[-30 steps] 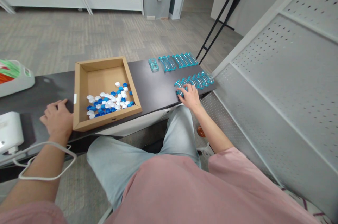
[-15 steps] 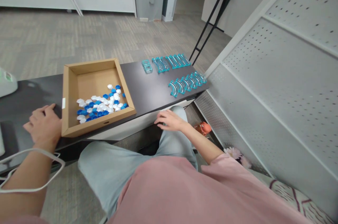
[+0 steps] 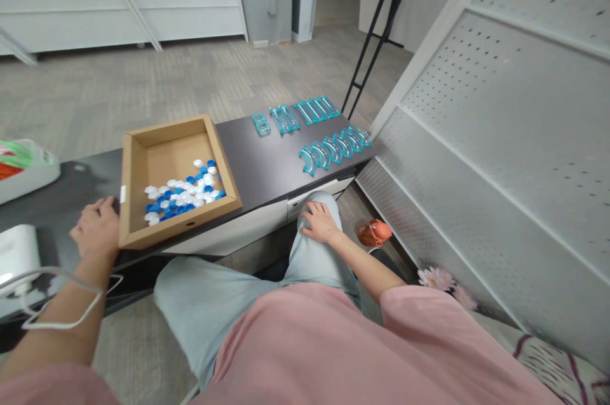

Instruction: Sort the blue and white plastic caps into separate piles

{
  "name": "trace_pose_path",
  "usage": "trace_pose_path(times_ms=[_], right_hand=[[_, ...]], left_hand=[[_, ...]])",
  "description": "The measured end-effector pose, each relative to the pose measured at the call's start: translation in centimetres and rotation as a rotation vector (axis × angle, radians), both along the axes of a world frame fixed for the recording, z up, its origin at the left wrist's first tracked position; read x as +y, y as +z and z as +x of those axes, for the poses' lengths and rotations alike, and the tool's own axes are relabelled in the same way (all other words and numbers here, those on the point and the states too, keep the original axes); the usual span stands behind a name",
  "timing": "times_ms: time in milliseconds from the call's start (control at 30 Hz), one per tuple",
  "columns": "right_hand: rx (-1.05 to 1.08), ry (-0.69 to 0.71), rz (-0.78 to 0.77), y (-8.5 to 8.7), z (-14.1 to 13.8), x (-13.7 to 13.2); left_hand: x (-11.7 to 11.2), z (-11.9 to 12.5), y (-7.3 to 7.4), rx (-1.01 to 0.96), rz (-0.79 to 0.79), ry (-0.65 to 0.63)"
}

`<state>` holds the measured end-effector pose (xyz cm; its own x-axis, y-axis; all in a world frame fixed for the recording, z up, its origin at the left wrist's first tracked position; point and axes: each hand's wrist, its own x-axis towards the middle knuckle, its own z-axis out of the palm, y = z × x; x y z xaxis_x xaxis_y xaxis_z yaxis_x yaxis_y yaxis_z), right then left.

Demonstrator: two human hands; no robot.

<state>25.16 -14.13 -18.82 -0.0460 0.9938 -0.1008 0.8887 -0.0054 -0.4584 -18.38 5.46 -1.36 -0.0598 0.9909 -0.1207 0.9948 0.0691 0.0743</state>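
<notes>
My left hand [image 3: 96,227] rests on the dark tabletop, close against the left side of a cardboard box [image 3: 128,185]. Its fingers are loosely bent and hold nothing. Blue and white hexagonal pieces [image 3: 188,192] lie in a loose heap toward the near right part of the box. Fingers spread, my right hand [image 3: 320,222] lies empty on my knee, below the table's front edge. Beyond it on the tabletop are a row of curved clear-teal track pieces [image 3: 333,147], straight ones [image 3: 317,110], wavy ones [image 3: 284,119] and small short ones [image 3: 260,124].
A white device [image 3: 19,255] with a looped white cable [image 3: 61,325] is at the left, over my forearm. Behind it stands a white container [image 3: 28,170] with green and red contents. An orange-lidded bottle [image 3: 376,232] is on the floor beside a perforated panel [image 3: 457,131].
My right hand has come down from above my knee to lie on it. The camera view has swung left, showing more of the left end of the table. My left hand stays beside the box.
</notes>
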Motion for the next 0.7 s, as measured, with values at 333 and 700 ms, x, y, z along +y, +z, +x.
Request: trace_pose_path(times_ms=[333,700], right_hand=[[-0.043,-0.043,0.107,-0.9,-0.4,0.4],[0.318,0.088,0.228,7.2,-4.4,4.5]], left_hand=[[-0.1,-2.5,-2.2,-0.132,0.120,0.090],[0.8,-3.4,-4.0,-0.342,0.277,0.169]])
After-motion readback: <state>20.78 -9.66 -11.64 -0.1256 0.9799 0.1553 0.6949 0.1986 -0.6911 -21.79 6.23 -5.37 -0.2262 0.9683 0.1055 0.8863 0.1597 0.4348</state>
